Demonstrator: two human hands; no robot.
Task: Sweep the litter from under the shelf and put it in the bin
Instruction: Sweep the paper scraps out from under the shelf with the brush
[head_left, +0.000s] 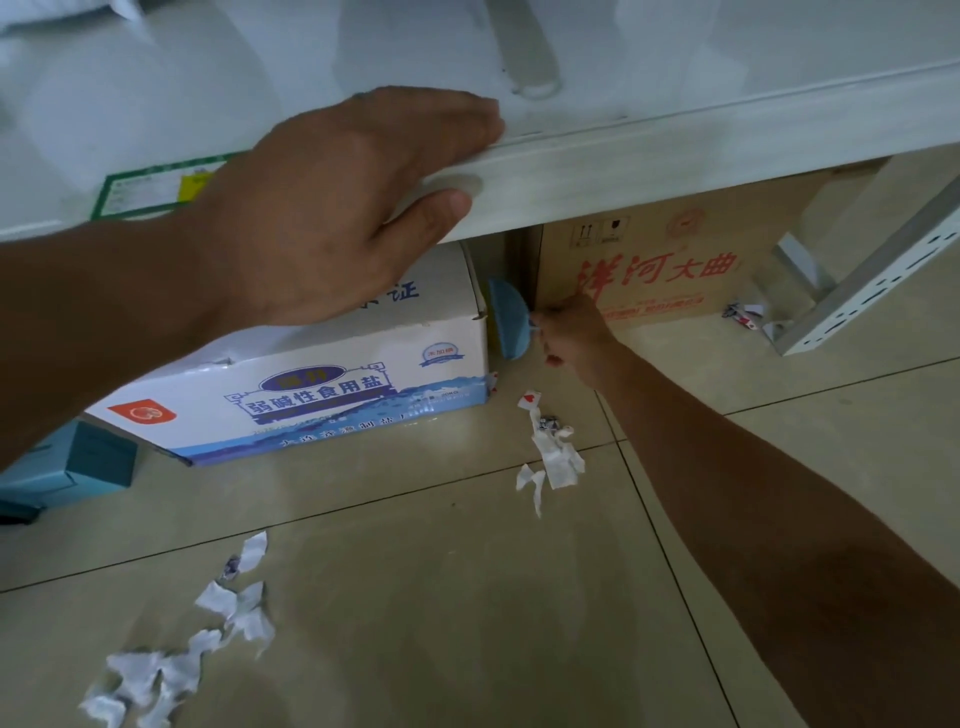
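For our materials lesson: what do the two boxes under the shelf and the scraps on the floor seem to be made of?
White box: printed, coated-looking cardboard, torn top edge. Brown box: plain matte cardboard with red print. Scraps: probably thin torn paper, ragged and crumpled.

Two bare forearms seen, no sleeves, no gloves. Left hand (332, 208): no ring, no watch, no band seen; short trimmed thumbnail shown; knuckle creases visible on back. Right hand (571, 335): small in frame, fingers partly hidden; wrist bare. Right forearm long across frame, unmarked; no jewellery or tattoo made out on either arm.
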